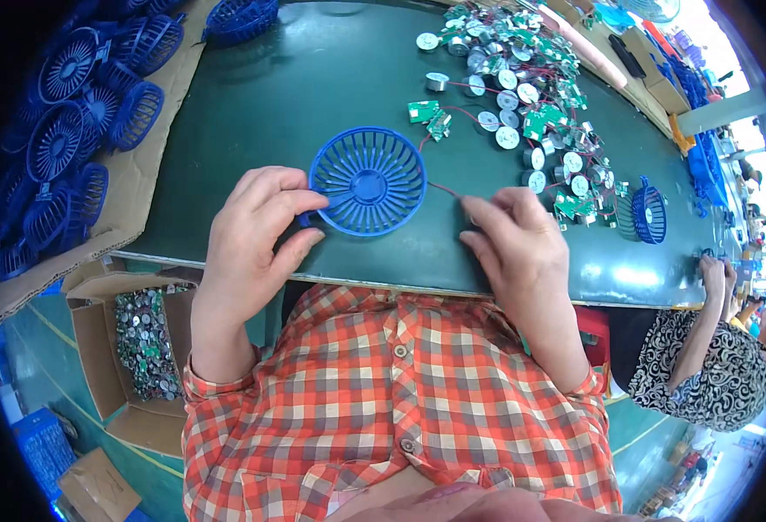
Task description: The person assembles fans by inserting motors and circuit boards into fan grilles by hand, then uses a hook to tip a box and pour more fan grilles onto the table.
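Near the front edge of the green table [383, 265], the blue fan cover [370, 185] lay face-up between both hands. Left hand [257, 230] had a narrow grip on the cover's left rim at its tab, fingers above, thumb on the near side. Right hand [527, 244] was off the cover, well to its right; a thin red wire [442, 187] ran from the cover's right rim to its fingertips. Couldn't tell if they pinched it. Motor-and-board pile [507, 78] sat far right.
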{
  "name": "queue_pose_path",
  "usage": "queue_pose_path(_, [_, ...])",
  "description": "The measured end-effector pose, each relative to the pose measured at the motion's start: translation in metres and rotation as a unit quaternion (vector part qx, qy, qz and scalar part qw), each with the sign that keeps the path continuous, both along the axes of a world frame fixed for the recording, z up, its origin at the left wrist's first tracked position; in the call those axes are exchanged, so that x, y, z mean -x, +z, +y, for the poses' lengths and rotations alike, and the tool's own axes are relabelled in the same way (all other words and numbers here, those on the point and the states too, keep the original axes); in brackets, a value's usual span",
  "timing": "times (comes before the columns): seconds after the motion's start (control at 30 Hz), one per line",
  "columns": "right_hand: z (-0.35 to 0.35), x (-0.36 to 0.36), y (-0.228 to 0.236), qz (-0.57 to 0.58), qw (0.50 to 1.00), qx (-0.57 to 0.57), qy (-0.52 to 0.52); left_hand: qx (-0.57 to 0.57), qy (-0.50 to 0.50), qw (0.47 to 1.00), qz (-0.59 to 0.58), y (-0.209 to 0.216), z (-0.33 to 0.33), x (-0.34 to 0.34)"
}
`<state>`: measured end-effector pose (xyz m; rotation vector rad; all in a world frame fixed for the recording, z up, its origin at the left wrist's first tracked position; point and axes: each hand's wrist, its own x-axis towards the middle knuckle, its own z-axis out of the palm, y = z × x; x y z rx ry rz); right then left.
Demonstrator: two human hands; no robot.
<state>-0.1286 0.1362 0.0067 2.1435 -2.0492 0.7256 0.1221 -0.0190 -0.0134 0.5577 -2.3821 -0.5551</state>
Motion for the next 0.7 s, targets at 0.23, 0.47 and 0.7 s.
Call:
queue_pose_path(0.23, [-0.014, 0.008, 0.013, -0.085, 0.994, 0.014, -0.063, -0.020, -0.036, 0.999, 0.016, -0.004, 0.008, 0.008])
queue_pose_path(0.47, [-0.033, -0.024, 0.034, 0.012, 0.992, -0.051, 0.111, 0.002, -0.040, 0.999, 0.029, -0.005, 0.012, 0.013])
queue_pose_path(0.7, [-0.046, -0.034, 0.033, 0.083, 0.981, -0.077, 0.158, 0.011, -0.047, 0.998, 0.047, -0.008, 0.012, 0.011])
